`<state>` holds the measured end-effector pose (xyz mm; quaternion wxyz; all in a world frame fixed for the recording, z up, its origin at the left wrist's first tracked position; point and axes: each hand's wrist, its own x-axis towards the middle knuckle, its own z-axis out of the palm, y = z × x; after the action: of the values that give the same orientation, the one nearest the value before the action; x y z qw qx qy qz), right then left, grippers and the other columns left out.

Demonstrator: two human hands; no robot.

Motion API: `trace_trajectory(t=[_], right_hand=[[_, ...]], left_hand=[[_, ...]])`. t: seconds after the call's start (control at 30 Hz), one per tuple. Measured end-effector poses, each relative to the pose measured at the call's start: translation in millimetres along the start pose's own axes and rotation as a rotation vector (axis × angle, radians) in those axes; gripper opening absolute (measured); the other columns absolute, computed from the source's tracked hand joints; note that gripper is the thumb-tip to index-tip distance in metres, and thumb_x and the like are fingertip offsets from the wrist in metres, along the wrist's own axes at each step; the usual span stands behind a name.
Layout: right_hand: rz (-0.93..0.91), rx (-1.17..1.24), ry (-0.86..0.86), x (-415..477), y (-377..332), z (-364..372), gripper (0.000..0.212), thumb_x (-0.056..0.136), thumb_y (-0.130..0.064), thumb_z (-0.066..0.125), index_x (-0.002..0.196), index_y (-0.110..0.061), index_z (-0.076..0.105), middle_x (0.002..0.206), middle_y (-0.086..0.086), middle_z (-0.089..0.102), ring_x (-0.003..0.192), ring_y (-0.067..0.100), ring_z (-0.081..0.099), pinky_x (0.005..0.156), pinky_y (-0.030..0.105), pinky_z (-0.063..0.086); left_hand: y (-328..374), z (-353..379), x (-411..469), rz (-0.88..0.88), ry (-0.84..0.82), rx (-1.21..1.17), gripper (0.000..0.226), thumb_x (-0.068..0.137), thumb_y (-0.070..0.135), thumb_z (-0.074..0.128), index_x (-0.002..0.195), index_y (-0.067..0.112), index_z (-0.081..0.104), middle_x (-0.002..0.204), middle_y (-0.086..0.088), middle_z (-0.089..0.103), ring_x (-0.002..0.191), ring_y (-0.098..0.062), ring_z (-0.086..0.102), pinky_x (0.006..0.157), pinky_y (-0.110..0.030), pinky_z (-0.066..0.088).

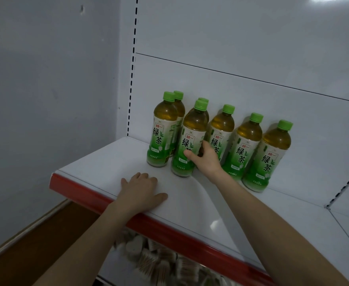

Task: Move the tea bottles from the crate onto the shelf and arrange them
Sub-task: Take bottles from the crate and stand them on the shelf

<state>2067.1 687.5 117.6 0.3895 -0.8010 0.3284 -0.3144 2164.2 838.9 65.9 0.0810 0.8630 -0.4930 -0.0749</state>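
Risk noted: right hand has its grip closed round a green tea bottle on the white shelf, touching its neighbours; a sideways nudge could topple them. Left hand lies flat, empty.

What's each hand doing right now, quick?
Left hand: open, palm down on the shelf, holding nothing.
Right hand: closed around a front-row tea bottle.

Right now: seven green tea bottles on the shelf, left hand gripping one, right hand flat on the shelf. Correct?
Hands are swapped. In the head view the right hand grips a green tea bottle, and the left hand lies flat on the shelf. Seven bottles on the shelf is right.
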Motion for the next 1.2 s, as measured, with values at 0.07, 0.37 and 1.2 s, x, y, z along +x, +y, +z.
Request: trace_trajectory(t=[0.07, 0.37, 1.2], right_hand=[[0.012, -0.046, -0.042, -1, 1, -2, 0.054, 0.085, -0.021, 0.063, 0.132, -0.009, 0.041, 0.136, 0.009, 0.051, 0.126, 0.024, 0.047, 0.1, 0.036, 0.041], [-0.064, -0.48, -0.246, -30, 7, -35, 0.049, 0.086, -0.037, 0.059, 0.125, -0.008, 0.05, 0.126, 0.01, 0.056, 0.113, 0.023, 0.054, 0.09, 0.03, 0.044], [-0.787, -0.213, -0.867, -187, -137, 209, 0.06, 0.087, -0.04, 0.056, 0.136, -0.009, 0.039, 0.143, 0.008, 0.043, 0.131, 0.022, 0.04, 0.106, 0.031, 0.031]], left_hand=[[0, 0, 0, 0.003, -0.007, -0.002, 0.057, 0.088, 0.056, 0.041, 0.129, 0.016, 0.045, 0.132, -0.006, 0.044, 0.127, -0.024, 0.036, 0.106, -0.054, 0.025], [6, -7, -8, -0.027, 0.114, -0.006, 0.052, 0.088, 0.051, 0.047, 0.126, 0.016, 0.051, 0.131, -0.006, 0.05, 0.12, -0.025, 0.047, 0.101, -0.04, 0.035], [-114, 42, -347, -0.742, 0.384, 0.058, 0.053, 0.088, 0.052, 0.044, 0.128, 0.018, 0.053, 0.124, -0.007, 0.06, 0.114, -0.028, 0.055, 0.096, -0.037, 0.04]])
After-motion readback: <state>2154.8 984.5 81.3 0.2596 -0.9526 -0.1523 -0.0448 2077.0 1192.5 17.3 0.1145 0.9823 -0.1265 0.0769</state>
